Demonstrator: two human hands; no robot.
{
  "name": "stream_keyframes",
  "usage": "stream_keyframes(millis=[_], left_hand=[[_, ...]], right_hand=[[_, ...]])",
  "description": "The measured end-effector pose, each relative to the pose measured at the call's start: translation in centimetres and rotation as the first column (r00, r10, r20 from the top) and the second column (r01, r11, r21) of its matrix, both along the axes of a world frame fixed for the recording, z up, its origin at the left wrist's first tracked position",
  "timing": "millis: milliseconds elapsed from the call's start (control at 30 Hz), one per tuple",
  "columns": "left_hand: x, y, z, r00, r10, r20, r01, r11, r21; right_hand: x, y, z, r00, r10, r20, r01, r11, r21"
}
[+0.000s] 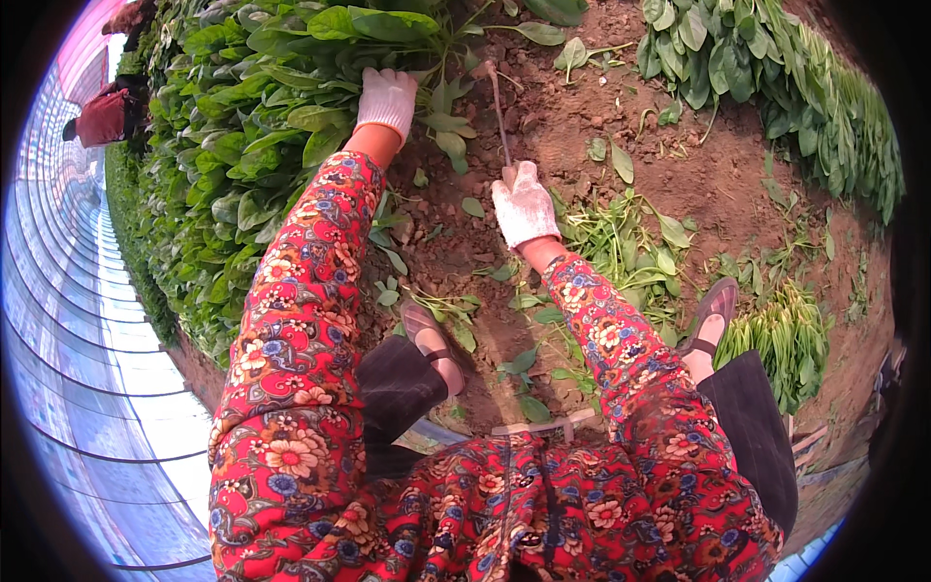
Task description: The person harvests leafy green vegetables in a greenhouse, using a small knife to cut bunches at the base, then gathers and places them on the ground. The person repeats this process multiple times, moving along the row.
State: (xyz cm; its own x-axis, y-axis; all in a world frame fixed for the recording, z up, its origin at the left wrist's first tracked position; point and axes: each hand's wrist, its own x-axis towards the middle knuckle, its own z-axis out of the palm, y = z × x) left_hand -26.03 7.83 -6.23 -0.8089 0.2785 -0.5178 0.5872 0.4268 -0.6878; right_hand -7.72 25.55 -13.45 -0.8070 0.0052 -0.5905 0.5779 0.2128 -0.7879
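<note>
white-gloved right hand (526, 206) grips thin tool (499, 112); left hand (387, 101) among leaves (291, 92)

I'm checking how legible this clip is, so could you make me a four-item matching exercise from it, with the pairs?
1. Left hand
2. Right hand
3. Jacket
4. Pale-stemmed heap of greens

A. Beside the right shoe
B. Around the handle of a thin-shafted tool
C. In among the standing plants
D. Red, flower-patterned

Pairs: 1-C, 2-B, 3-D, 4-A
</note>
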Motion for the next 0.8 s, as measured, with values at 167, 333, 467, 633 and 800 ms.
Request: stream_keyframes(millis=[167, 333, 467, 633, 800], left_hand=[[-1.2, 0.8, -0.8, 0.998, -0.057, 0.019, 0.059, 0.994, -0.090], [-1.2, -0.1, -0.4, 0.995, -0.090, -0.038, 0.089, 0.996, -0.024], [0.2, -1.0, -0.2, 0.995, 0.058, -0.080, -0.055, 0.997, 0.048], [0.5, -1.8, -0.3, 0.983, 0.104, -0.153, -0.083, 0.987, 0.137], [-0.2, -1.5, -0.5, 0.974, 0.189, -0.126, -0.172, 0.976, 0.137]], right_hand=[[-2.1, -1.3, 0.0, 0.998, -0.045, -0.051, 0.040, 0.995, -0.093], [-3.7, -1.2, -0.7, 0.993, 0.103, -0.050, -0.106, 0.993, -0.049], [-4.2, -1.9, -2.0, 0.982, 0.184, -0.039, -0.183, 0.983, 0.011], [-5.5, -3.5, -3.5, 0.971, 0.223, -0.083, -0.215, 0.972, 0.097], [-7.5, -4.0, -3.5, 0.970, 0.239, -0.035, -0.234, 0.967, 0.099]])
